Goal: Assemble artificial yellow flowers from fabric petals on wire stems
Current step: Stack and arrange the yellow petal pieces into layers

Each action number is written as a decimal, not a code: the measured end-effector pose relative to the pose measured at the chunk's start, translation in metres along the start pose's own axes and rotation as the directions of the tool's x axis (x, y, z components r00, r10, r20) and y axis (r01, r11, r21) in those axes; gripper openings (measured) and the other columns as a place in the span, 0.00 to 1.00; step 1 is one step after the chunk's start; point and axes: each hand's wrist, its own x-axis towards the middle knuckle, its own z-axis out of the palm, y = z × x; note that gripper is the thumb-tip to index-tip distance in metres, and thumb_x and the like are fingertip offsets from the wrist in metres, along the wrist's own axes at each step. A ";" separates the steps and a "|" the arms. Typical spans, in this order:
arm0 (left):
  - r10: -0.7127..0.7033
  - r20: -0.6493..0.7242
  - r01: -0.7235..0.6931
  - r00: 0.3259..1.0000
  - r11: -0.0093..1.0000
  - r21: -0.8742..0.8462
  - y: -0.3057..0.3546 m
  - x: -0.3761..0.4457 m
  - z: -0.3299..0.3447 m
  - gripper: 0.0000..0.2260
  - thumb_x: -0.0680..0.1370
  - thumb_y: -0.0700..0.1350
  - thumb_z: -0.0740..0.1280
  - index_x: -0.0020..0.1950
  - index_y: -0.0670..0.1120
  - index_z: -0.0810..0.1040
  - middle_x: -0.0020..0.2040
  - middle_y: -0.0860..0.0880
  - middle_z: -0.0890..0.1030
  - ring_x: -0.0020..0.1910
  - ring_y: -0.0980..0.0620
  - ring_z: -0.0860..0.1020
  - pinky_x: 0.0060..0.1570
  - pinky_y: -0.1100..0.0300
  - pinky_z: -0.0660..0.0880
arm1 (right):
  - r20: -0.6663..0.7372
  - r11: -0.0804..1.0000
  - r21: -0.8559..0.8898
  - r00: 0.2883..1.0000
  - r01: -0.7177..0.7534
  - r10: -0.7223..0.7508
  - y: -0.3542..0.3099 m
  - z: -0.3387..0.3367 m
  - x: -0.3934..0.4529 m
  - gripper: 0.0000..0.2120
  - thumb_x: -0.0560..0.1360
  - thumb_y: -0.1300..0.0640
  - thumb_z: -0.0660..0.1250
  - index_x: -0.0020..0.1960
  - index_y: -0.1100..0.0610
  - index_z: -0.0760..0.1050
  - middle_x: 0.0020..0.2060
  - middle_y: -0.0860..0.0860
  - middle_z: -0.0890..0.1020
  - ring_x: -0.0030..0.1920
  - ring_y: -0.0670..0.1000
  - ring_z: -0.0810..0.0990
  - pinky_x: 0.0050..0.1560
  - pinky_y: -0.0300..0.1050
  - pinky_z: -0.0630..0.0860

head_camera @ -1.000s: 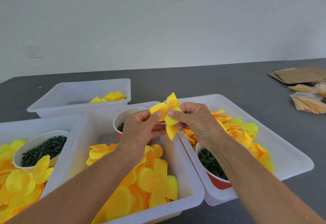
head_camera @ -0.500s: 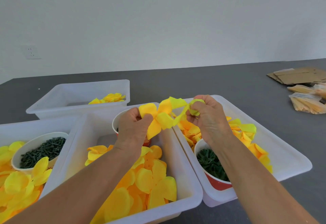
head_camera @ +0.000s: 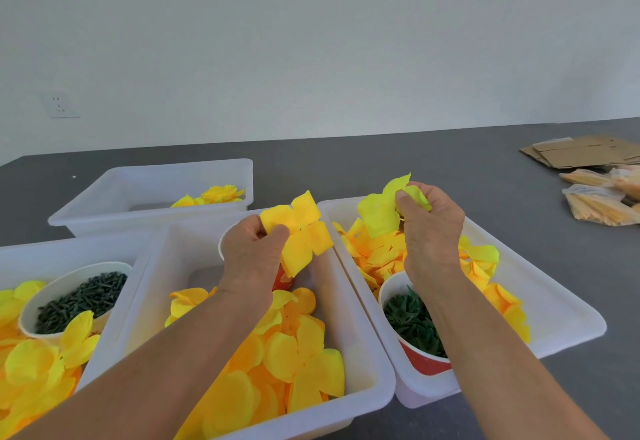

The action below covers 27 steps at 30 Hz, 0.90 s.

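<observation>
Hands: now well apart. 0.5 s ago they were close, one strip of petals stretched between them; 1 s ago both pinched a single cluster at center.
Left hand (head_camera: 254, 249): pinches orange-yellow petal layer (head_camera: 300, 232) between thumb and fingers, held over middle bin (head_camera: 360, 308), just above the red cup's rim.
Right hand (head_camera: 427, 228): fingers curled round lime-yellow petal layer (head_camera: 379, 213), held above right bin (head_camera: 561, 304), over the loose petals there.
Change: the two layers have come apart, one per hand. Lime piece has moved right and up; orange piece stays near center.
Meaning: prob. a separate/sort step, not stacking yet. Can't tell if lime layer gets re-seated or dropped back in the bin.
Stem: none visible in either hand; hidden by petals or absent, can't tell.
Green parts: cup of green bits (head_camera: 412, 322) in right bin, below right wrist; bowl of dark pegs (head_camera: 79, 297) in left bin.
Done flowers: a few lie in rear bin (head_camera: 114, 194).
Progress: this flower not yet assembled, layers split.
</observation>
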 end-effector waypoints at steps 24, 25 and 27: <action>-0.096 0.306 0.191 0.947 0.936 -0.297 -0.001 -0.003 0.004 0.05 0.78 0.41 0.64 0.48 0.45 0.80 0.43 0.49 0.85 0.43 0.52 0.84 0.38 0.57 0.81 | 0.322 0.797 -0.384 0.876 0.467 -0.358 -0.005 0.001 -0.019 0.17 0.71 0.51 0.63 0.55 0.58 0.81 0.51 0.52 0.82 0.56 0.53 0.73 0.58 0.50 0.70; -0.077 0.322 0.178 0.944 0.938 -0.297 0.000 -0.005 0.004 0.05 0.78 0.41 0.64 0.48 0.46 0.80 0.42 0.49 0.85 0.42 0.52 0.84 0.38 0.58 0.81 | 0.388 0.852 -0.296 0.869 0.433 -0.307 -0.007 0.001 -0.020 0.16 0.73 0.50 0.65 0.53 0.60 0.81 0.49 0.54 0.83 0.53 0.54 0.76 0.55 0.52 0.73; -0.029 0.341 0.132 0.940 0.950 -0.284 0.000 -0.006 0.005 0.05 0.77 0.41 0.65 0.49 0.46 0.81 0.43 0.49 0.85 0.43 0.52 0.84 0.39 0.57 0.81 | 0.578 0.954 -0.101 0.797 0.283 -0.175 -0.010 0.001 -0.022 0.15 0.75 0.54 0.68 0.51 0.67 0.79 0.44 0.66 0.81 0.44 0.60 0.78 0.48 0.59 0.75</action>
